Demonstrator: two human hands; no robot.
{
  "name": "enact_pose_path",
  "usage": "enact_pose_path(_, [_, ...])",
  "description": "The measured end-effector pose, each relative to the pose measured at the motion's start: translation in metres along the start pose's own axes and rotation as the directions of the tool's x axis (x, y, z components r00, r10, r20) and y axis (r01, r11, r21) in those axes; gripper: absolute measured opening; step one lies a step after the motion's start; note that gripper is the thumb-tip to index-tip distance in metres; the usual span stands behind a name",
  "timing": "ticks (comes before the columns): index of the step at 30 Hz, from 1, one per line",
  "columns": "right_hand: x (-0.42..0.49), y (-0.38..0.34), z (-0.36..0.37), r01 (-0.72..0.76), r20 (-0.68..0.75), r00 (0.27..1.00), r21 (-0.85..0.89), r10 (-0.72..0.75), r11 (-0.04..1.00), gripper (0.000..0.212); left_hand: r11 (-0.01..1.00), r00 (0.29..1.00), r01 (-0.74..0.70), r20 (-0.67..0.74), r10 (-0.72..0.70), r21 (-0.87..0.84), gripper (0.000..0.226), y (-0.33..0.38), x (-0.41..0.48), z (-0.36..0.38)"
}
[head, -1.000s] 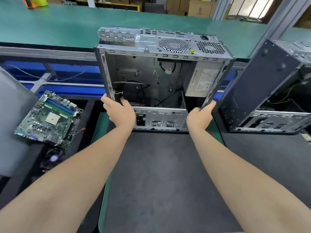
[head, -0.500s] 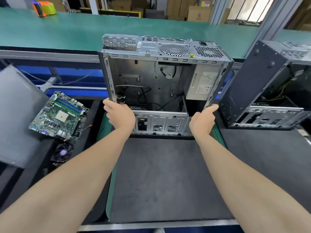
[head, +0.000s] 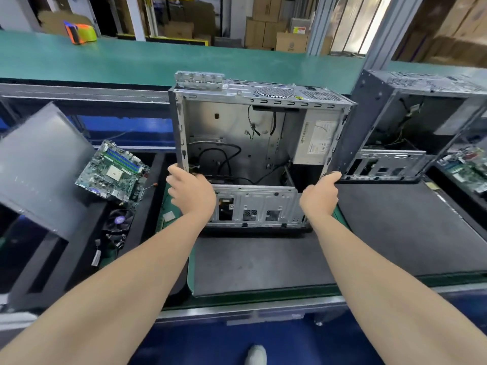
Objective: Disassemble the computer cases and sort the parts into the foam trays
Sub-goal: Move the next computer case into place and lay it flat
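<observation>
An open silver computer case (head: pixel 237 133) stands on the dark mat, its open side facing me, with loose black cables and a power supply (head: pixel 316 140) inside. My left hand (head: pixel 193 192) grips the case's lower left edge. My right hand (head: pixel 320 194) grips its lower right edge. A green motherboard (head: pixel 112 171) lies tilted on the black foam tray (head: pixel 152 185) at the left, and a black cooler fan (head: pixel 118 221) sits just below it.
A second open dark case (head: pixel 411 122) stands right beside the first on the right. A grey side panel (head: pixel 39 164) leans at far left. Another circuit board (head: pixel 466 169) lies at far right. A green conveyor (head: pixel 158 61) runs behind, and a dark mat (head: pixel 263 259) lies in front.
The view has pulled back and tilted down, so the table's front edge and the floor now show. Both hands keep their grip on the case's lower edges, and the case looks slightly more upright.
</observation>
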State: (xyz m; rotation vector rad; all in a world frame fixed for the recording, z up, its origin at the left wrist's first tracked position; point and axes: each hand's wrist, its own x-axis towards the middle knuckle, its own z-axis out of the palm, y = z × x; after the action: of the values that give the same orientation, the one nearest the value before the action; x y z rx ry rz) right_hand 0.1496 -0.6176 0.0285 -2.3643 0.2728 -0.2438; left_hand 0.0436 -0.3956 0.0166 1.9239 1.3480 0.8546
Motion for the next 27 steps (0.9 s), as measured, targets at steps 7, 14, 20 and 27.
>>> enact_pose_path(7, [-0.018, 0.010, -0.029, 0.024, 0.054, 0.998, -0.049, -0.022, 0.999, 0.048, 0.999, 0.999, -0.035, -0.001, 0.035, 0.017, 0.039, -0.005, -0.027, -0.028])
enact_pose_path(14, [-0.009, 0.016, -0.052, 0.091, 0.117, 0.990, -0.135, -0.075, 0.987, 0.050, 0.997, 0.995, -0.064, -0.070, 0.067, 0.037, 0.039, 0.001, -0.050, -0.041])
enact_pose_path(20, [-0.007, 0.026, -0.070, 0.145, 0.167, 0.978, -0.126, -0.123, 0.981, 0.043, 0.993, 0.990, -0.075, -0.114, 0.085, 0.092, 0.041, 0.002, -0.071, -0.053])
enact_pose_path(27, [-0.002, 0.033, -0.082, 0.197, 0.195, 0.967, -0.152, -0.166, 0.969, 0.041, 0.985, 0.989, -0.071, -0.117, 0.090, 0.154, 0.040, 0.005, -0.074, -0.057])
